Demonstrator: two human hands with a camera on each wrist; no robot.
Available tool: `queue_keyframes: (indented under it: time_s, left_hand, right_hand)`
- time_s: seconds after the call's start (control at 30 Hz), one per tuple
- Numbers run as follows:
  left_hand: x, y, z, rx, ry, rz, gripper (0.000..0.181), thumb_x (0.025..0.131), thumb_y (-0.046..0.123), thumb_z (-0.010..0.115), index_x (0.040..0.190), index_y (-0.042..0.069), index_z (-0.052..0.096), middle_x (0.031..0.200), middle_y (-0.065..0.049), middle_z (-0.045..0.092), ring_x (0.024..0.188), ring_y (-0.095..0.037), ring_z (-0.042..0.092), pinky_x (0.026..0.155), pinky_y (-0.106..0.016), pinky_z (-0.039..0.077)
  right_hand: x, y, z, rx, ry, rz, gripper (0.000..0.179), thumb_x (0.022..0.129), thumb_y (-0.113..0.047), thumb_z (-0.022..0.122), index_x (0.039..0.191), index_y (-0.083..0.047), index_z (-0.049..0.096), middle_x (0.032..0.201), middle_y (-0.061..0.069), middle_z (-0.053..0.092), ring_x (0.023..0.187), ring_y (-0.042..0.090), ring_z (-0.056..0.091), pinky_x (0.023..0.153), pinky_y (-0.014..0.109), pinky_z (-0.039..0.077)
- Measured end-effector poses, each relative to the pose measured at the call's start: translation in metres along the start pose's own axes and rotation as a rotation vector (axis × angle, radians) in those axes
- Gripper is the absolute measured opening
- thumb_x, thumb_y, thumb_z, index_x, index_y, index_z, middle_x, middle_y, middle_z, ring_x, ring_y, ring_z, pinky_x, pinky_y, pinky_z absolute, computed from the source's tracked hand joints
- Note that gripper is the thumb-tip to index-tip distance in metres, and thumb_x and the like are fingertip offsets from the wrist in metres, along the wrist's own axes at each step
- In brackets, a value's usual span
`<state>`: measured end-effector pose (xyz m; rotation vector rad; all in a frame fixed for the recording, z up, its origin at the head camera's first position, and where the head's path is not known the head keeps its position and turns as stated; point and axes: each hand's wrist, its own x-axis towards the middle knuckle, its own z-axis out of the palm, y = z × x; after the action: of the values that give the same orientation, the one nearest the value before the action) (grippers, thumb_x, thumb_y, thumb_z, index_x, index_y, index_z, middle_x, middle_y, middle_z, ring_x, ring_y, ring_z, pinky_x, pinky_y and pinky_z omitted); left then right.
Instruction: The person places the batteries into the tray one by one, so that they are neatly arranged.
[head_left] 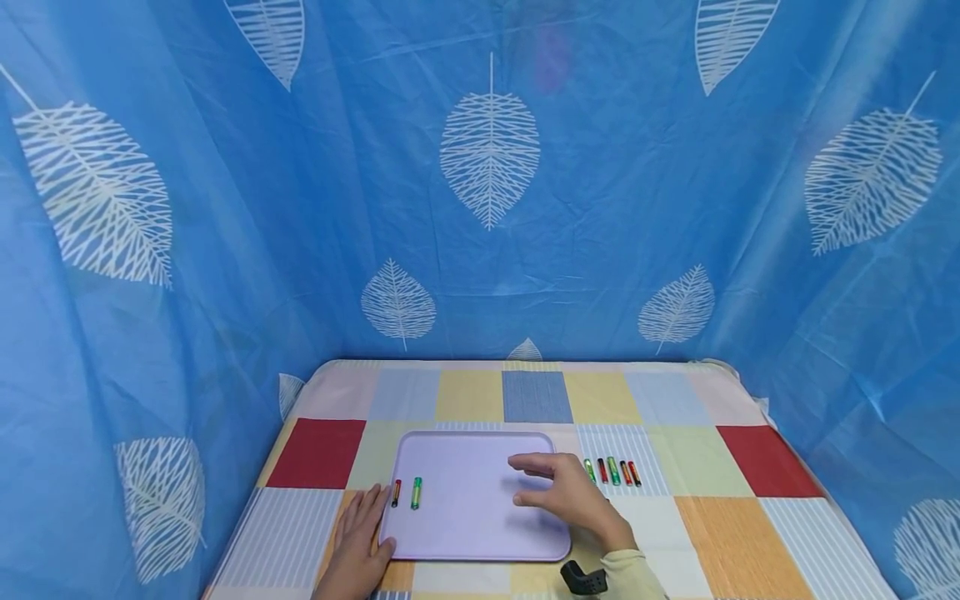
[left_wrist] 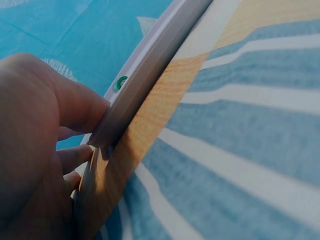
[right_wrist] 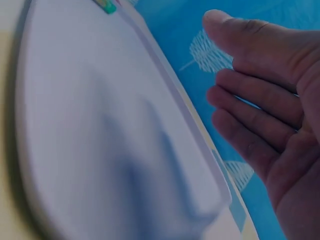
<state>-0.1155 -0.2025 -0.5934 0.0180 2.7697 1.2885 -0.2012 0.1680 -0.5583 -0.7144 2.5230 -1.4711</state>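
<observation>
A pale lilac tray (head_left: 472, 533) lies flat on the table. Near its left side are a red-and-black battery (head_left: 397, 493) and a green battery (head_left: 416, 493), standing lengthwise side by side. My left hand (head_left: 358, 542) rests at the tray's near left corner, its thumb and fingertips against the rim (left_wrist: 132, 95). Over the tray's right part hovers my right hand (head_left: 566, 497), thumb apart from the extended fingers and nothing between them. In the right wrist view its shadow falls on the tray, and a green battery end (right_wrist: 106, 6) shows at the top.
Right of the tray, several green and red-black batteries (head_left: 614, 471) lie in a row on the patchwork tablecloth (head_left: 720, 533). A dark band (head_left: 583, 578) sits at my right wrist. Blue curtains with white leaves (head_left: 491, 275) enclose the table at the back and sides.
</observation>
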Motion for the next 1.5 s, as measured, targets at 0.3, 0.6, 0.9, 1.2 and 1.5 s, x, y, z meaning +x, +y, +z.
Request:
queue_keyframes:
  time_s: [0.3, 0.6, 0.9, 1.2, 1.5]
  left_hand:
    - [0.0, -0.002, 0.0, -0.008, -0.005, 0.009, 0.08, 0.091, -0.001, 0.07, 0.166, 0.002, 0.043, 0.175, -0.03, 0.031, 0.164, -0.055, 0.009, 0.131, -0.076, 0.0]
    - [0.001, -0.002, 0.0, -0.017, -0.004, 0.024, 0.08, 0.09, -0.001, 0.07, 0.166, 0.001, 0.043, 0.175, -0.032, 0.03, 0.163, -0.056, 0.008, 0.131, -0.076, -0.001]
    - [0.002, -0.004, 0.001, -0.009, 0.006, 0.045, 0.08, 0.09, -0.001, 0.071, 0.165, 0.001, 0.044, 0.174, -0.033, 0.032, 0.163, -0.057, 0.009, 0.131, -0.076, 0.0]
    - [0.003, -0.005, 0.001, -0.018, -0.014, 0.026, 0.081, 0.09, 0.0, 0.071, 0.166, 0.001, 0.043, 0.175, -0.032, 0.03, 0.164, -0.057, 0.007, 0.131, -0.076, -0.002]
    - [0.004, -0.004, 0.001, -0.017, -0.023, 0.009, 0.082, 0.091, 0.0, 0.071, 0.167, 0.002, 0.042, 0.175, -0.032, 0.029, 0.164, -0.056, 0.007, 0.131, -0.076, -0.002]
  right_hand:
    - [-0.033, 0.015, -0.024, -0.028, 0.066, 0.017, 0.049, 0.089, -0.021, 0.091, 0.134, -0.006, 0.077, 0.136, 0.008, 0.078, 0.125, 0.035, 0.075, 0.109, 0.042, 0.062]
    - [-0.062, 0.026, -0.046, -0.1, 0.107, 0.043, 0.051, 0.089, -0.019, 0.091, 0.137, -0.01, 0.077, 0.14, 0.006, 0.076, 0.124, 0.03, 0.076, 0.103, 0.041, 0.065]
    - [-0.086, 0.037, -0.063, -0.176, 0.149, 0.074, 0.05, 0.087, -0.019, 0.093, 0.134, -0.011, 0.079, 0.133, 0.003, 0.08, 0.126, 0.008, 0.071, 0.105, 0.027, 0.061]
    - [-0.097, 0.043, -0.069, -0.262, 0.155, 0.255, 0.051, 0.085, -0.018, 0.092, 0.134, -0.021, 0.08, 0.134, -0.006, 0.079, 0.131, 0.017, 0.069, 0.108, 0.032, 0.06]
    - [-0.098, 0.053, -0.066, -0.302, 0.161, 0.296, 0.052, 0.085, -0.016, 0.092, 0.135, -0.023, 0.079, 0.136, -0.006, 0.077, 0.135, 0.022, 0.067, 0.111, 0.031, 0.058]
